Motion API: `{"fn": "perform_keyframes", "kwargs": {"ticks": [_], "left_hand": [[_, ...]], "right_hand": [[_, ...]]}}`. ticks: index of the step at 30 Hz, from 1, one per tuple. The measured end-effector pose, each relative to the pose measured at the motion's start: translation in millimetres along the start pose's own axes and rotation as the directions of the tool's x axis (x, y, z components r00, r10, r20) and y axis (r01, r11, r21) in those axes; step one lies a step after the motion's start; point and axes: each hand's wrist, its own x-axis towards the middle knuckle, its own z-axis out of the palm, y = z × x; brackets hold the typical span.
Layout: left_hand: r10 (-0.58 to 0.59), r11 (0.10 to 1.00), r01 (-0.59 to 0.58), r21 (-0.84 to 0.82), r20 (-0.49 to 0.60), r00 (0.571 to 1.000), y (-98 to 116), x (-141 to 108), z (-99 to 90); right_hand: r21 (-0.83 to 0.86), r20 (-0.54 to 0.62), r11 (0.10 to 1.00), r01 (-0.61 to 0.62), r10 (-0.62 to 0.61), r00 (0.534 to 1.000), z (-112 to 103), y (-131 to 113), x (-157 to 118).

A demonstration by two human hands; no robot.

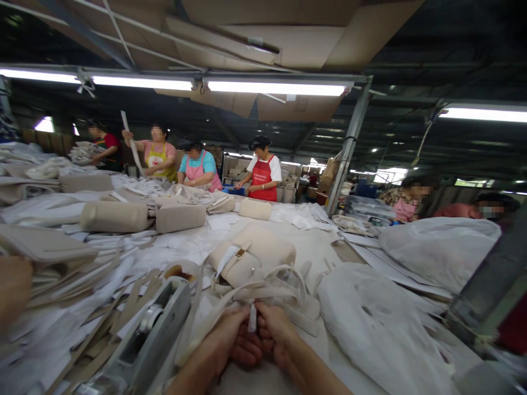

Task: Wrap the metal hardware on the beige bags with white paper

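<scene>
Close in front of me, my left hand point(234, 336) and my right hand point(275, 332) meet with bent fingers. Thumbs and forefingers pinch a small whitish piece point(252, 318), which looks wrapped in thin film; its kind is unclear. Just beyond them lies a cream handbag point(257, 249) with a small metal buckle point(240, 253) on its front. Its pale strap point(247, 291) curves across the table right behind my fingertips. Whether the small piece is joined to the strap is hidden by my hands.
A grey machine arm point(164, 323) stands left of my hands, beside loose beige strips point(102, 334). White plastic bags point(370, 318) bulge on the right. More beige bags point(181, 216) cover the table's left. A co-worker's blurred hand point(14, 291) is at the left edge; several people work beyond.
</scene>
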Motion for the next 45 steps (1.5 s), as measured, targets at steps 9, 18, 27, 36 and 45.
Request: {"fn": "perform_keyframes", "kwargs": {"ticks": [9,18,27,36,45], "left_hand": [[-0.064,0.994,0.068,-0.085,0.049,0.997,5.1,2.1,-9.0],[-0.043,0.995,0.053,-0.083,0.114,0.993,8.5,-4.1,-12.3],[-0.040,0.998,0.045,-0.035,0.149,0.988,6.3,-5.3,-13.3],[0.009,0.998,-0.010,0.062,0.017,1.000,3.3,-4.6,-2.7],[0.041,0.998,-0.043,0.046,0.029,0.999,3.0,-6.0,-3.4]], "right_hand": [[-0.312,-0.012,0.950,0.025,-0.030,0.999,4.1,-21.9,-43.6],[-0.370,-0.063,0.921,0.125,-0.159,0.985,5.7,-11.1,-40.6],[-0.456,-0.093,0.874,0.171,-0.238,0.967,1.9,-3.8,-33.1],[-0.389,-0.082,0.916,0.093,-0.135,0.987,4.8,-14.9,-37.8],[-0.410,-0.011,0.882,0.232,-0.259,0.966,-2.4,-1.1,-24.3]]}}
